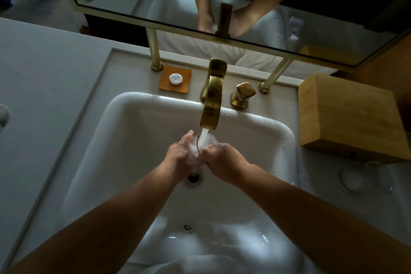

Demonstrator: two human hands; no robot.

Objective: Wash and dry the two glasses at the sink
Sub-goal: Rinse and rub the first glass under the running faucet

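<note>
A clear glass (201, 148) is held between both hands over the middle of the white sink (124, 118), right under the gold tap (212, 100). The left hand (180, 158) is curled part-way around the left side of the glass, fingers bent and pressed to its wall, fingertips wet. The right hand (220, 160) is closed more tightly on the right side — thumb and fingers wrapped at the rim, knuckles up. Water (205, 138) is seen running from the spout straight into the mouth of the glass, and white foam or splash is seen inside it, so the wall is hard to make out. The drain (193, 177) is seen just below the hands.

A second glass (360, 177) is stood on the counter (44, 95) to the right of the sink, in front of a wooden box (347, 115), well apart from the hands; it looks clear, with drops near it.

A small round wrapped soap (175, 79) is laid on an orange dish (185, 87) left of the tap. Print on the wrapper is too small to be read. A gold knob (243, 94) is set right of the tap — a red and blue mark is seen on top, not readable. The arms are reflected in the mirror (311, 35) above.
</note>
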